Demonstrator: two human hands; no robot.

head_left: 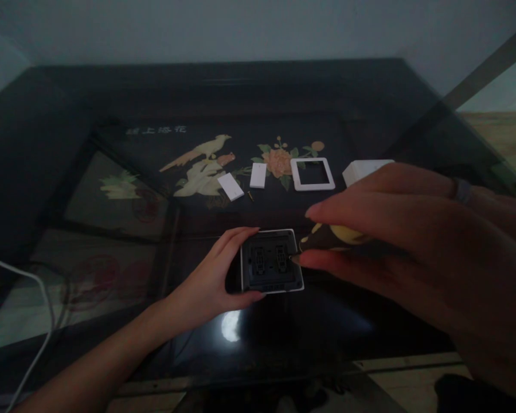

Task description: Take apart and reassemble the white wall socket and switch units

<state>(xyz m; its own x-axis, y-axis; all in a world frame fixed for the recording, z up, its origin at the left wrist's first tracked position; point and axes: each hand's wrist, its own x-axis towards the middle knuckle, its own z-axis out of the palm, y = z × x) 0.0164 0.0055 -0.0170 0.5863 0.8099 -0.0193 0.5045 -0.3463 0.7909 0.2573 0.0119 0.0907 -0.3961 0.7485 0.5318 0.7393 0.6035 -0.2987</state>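
Note:
A square wall switch base (270, 275), dark inside with a white edge, rests on the glossy tabletop. My left hand (217, 275) grips it from the left, with fingers at the top edge and the thumb at the bottom edge. In my right hand (395, 229) is a screwdriver (327, 236) with a black and yellow handle. It lies nearly level, and its tip reaches the right side of the switch base; my hand hides part of the handle. Whether the tip sits in a screw I cannot tell.
Beyond the base lie two white switch rocker plates (231, 187) (258, 175), a small screw (250, 196) and a white square frame (313, 188). A white box (363, 167) stands partly behind my right hand. A white cable (47, 304) runs along the left.

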